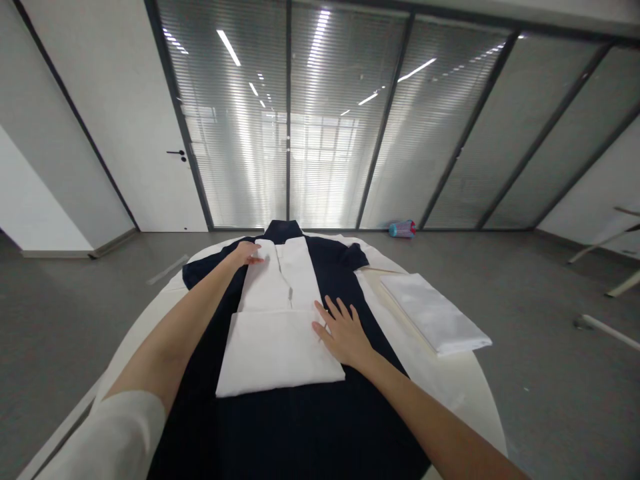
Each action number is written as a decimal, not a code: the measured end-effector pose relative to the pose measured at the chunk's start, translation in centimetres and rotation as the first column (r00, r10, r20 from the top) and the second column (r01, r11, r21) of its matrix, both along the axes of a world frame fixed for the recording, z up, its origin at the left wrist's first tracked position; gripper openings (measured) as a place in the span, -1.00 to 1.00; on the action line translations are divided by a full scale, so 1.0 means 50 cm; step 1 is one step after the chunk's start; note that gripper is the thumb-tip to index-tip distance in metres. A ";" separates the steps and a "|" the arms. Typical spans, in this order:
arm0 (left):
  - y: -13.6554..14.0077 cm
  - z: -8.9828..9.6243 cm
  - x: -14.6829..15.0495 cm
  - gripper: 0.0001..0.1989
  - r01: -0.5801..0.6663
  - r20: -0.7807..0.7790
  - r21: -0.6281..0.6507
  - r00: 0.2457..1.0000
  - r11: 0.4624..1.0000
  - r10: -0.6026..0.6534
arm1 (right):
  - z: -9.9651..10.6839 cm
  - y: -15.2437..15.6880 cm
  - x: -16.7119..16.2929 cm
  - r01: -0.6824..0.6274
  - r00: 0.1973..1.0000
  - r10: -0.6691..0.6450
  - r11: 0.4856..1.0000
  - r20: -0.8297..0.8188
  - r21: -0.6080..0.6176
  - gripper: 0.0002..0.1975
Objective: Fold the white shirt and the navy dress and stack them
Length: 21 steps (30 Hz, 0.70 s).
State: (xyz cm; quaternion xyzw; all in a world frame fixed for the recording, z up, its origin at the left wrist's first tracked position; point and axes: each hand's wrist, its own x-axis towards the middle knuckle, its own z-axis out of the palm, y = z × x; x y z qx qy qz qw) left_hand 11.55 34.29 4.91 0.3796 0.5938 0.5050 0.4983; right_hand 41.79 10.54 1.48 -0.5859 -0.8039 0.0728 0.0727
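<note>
A dark navy garment [295, 433] with a collar and short sleeves lies spread on a round white table [480, 387]. On top of it rests a folded white garment [280, 353], its lower part doubled over into a wide flap. A dark slit runs down the upper part, ending near a small grey tab. My left hand [247, 253] touches the upper left edge of the white garment, fingers stretched out. Fingers spread, my right hand [345, 331] lies flat across the right edge of the white garment, partly over the navy cloth.
To the right on the table is a folded white cloth [433, 312]. A blue and red bundle [402, 229] sits on the floor by the glass partition [325, 133]. Pale furniture legs [607, 330] stand at far right; a door [125, 113] is at left.
</note>
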 end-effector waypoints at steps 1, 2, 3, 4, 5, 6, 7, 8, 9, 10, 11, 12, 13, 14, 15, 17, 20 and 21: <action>0.018 -0.003 0.006 -0.73 -0.015 0.016 -0.034 1.000 0.999 0.015 | -0.001 0.001 0.000 0.001 1.000 -0.001 1.000 -0.004 -0.004 -0.37; 0.032 -0.008 0.011 -0.70 -0.033 0.019 -0.069 0.999 0.997 0.035 | -0.001 0.002 0.001 0.000 1.000 0.000 1.000 -0.008 -0.005 -0.37; 0.043 -0.013 0.017 -0.66 -0.054 0.017 -0.094 0.998 0.994 0.056 | -0.001 0.003 0.001 -0.001 1.000 0.000 1.000 -0.012 -0.006 -0.37; 0.051 -0.019 0.023 -0.64 -0.073 0.023 -0.100 0.997 0.992 0.075 | -0.002 0.005 0.001 0.000 1.000 0.000 1.000 -0.017 -0.006 -0.37; 0.057 -0.026 0.028 -0.62 -0.092 0.029 -0.093 0.995 0.991 0.096 | -0.001 0.006 0.001 0.001 1.000 -0.001 1.000 -0.022 -0.006 -0.37; 0.061 -0.032 0.033 -0.62 -0.111 0.035 -0.078 0.993 0.991 0.114 | -0.001 0.006 0.000 0.002 1.000 -0.002 1.000 -0.029 -0.007 -0.37; 0.063 -0.038 0.037 -0.63 -0.127 0.040 -0.057 0.991 0.990 0.129 | -0.001 0.006 0.000 0.004 0.999 -0.004 1.000 -0.036 -0.008 -0.37; 0.063 -0.043 0.041 -0.65 -0.138 0.048 -0.034 0.989 0.990 0.140 | -0.001 0.005 -0.001 0.007 0.999 -0.008 1.000 -0.044 -0.009 -0.37; 0.062 -0.047 0.043 -0.69 -0.147 0.056 -0.007 0.988 0.989 0.147 | -0.001 0.004 -0.001 0.011 0.998 -0.012 1.000 -0.056 -0.010 -0.37; 0.060 -0.050 0.044 -0.74 -0.153 0.066 0.021 0.986 0.988 0.151 | -0.003 0.003 -0.002 0.014 0.997 -0.015 1.000 -0.072 -0.007 -0.38; 0.057 -0.051 0.044 -0.80 -0.158 0.078 0.052 0.985 0.986 0.153 | -0.005 0.002 -0.001 0.016 0.996 -0.016 1.000 -0.093 0.001 -0.38; 0.054 -0.050 0.044 -0.85 -0.162 0.093 0.087 0.984 0.983 0.154 | -0.007 0.002 0.000 0.017 0.992 -0.015 1.000 -0.123 0.016 -0.39; 0.049 -0.048 0.043 -0.86 -0.165 0.110 0.127 0.982 0.978 0.151 | -0.010 0.006 0.001 0.017 0.986 -0.010 0.999 -0.164 0.041 -0.40; 0.043 -0.044 0.042 -0.85 -0.165 0.128 0.169 0.981 0.972 0.144 | -0.011 0.013 0.003 0.019 0.976 -0.002 0.997 -0.219 0.075 -0.43; 0.036 -0.038 0.042 -0.83 -0.160 0.146 0.212 0.981 0.964 0.131 | -0.010 0.025 0.004 0.020 0.957 0.014 0.993 -0.289 0.113 -0.47; 0.018 -0.024 0.041 -0.81 -0.137 0.177 0.298 0.980 0.945 0.086 | 0.001 0.066 0.007 0.027 0.884 0.057 0.985 -0.465 0.172 -0.58; -0.024 0.001 0.043 -0.80 -0.083 0.199 0.401 0.980 0.912 0.002 | 0.047 0.162 0.005 0.096 0.676 -0.001 0.992 -0.737 0.087 -0.69; -0.041 0.009 0.043 -0.79 -0.053 0.196 0.434 0.980 0.899 -0.036 | 0.068 0.197 0.003 0.136 0.592 -0.092 0.991 -0.801 -0.012 -0.65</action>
